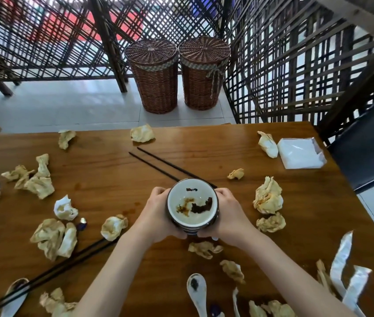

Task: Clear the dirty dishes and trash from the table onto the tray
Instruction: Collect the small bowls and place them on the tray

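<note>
Both hands hold a dirty bowl (192, 203), white inside with dark sauce smears, lifted above the middle of the wooden table (103, 177). My left hand (156, 213) grips its left side and my right hand (227, 211) grips its right side. It seems to sit on top of a stack of bowls. Stained crumpled napkins (268, 196) lie scattered over the table, several at the left (37, 179). One pair of black chopsticks (158, 165) lies beyond the bowl, another (51, 271) at the lower left. A white spoon (197, 291) lies near the front edge, another spoon (15, 294) at the far left front. No tray is in view.
A clear packet of white napkins (300, 154) lies at the table's far right corner. Torn white wrappers (346, 266) lie at the front right. A dark chair (369, 138) stands to the right. Two wicker baskets (177, 74) and lattice screens stand beyond the table.
</note>
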### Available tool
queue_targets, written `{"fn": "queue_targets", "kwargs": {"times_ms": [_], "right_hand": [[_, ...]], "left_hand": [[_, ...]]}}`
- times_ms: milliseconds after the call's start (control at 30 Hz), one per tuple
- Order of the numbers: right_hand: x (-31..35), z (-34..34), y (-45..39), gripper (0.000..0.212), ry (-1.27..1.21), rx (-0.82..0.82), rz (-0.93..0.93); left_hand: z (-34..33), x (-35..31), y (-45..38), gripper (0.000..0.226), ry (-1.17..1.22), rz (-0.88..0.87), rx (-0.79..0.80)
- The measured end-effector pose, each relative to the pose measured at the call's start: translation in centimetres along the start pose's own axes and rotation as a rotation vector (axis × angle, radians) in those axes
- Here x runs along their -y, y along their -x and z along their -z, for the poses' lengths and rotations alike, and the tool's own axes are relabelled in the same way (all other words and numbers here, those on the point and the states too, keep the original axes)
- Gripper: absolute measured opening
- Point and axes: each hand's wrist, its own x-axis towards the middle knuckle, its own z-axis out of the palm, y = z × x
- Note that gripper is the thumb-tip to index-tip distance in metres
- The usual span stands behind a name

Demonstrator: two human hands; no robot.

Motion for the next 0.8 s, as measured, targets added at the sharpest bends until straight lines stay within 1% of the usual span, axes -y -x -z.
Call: {"fn": "queue_targets", "kwargs": {"times_ms": [133,267,367,500,600,800], "right_hand": [[0.0,0.0,0.1,0.086,-0.039,0.01,0.025],[-0.5,-0.1,0.0,0.099,-0.088,0.062,0.018],[-0.9,-0.4,-0.2,0.103,-0.109,0.097,0.004],[-1.2,-0.6,-0.4,0.103,-0.086,0.081,-0.006],[-1.0,-0.5,-0.3,0.1,-0.061,0.068,0.002],[-0.1,0.7,1.1,0.1,-0.112,0.051,-0.021]], "left_hand": [[-0.1,0.3,0.1,0.107,0.052,-0.061,-0.002],[-0.3,1.0,-0.2,0.111,0.093,-0.031,0.056],[-0.9,1.6,-0.2,0.105,0.129,0.005,0.08],[-1.1,1.7,-0.3,0.1,0.172,0.005,0.067],[-0.9,1.7,-0.2,0.1,0.182,0.006,0.069],[0.3,0.6,0.2,0.1,0.156,-0.019,0.115]]}}
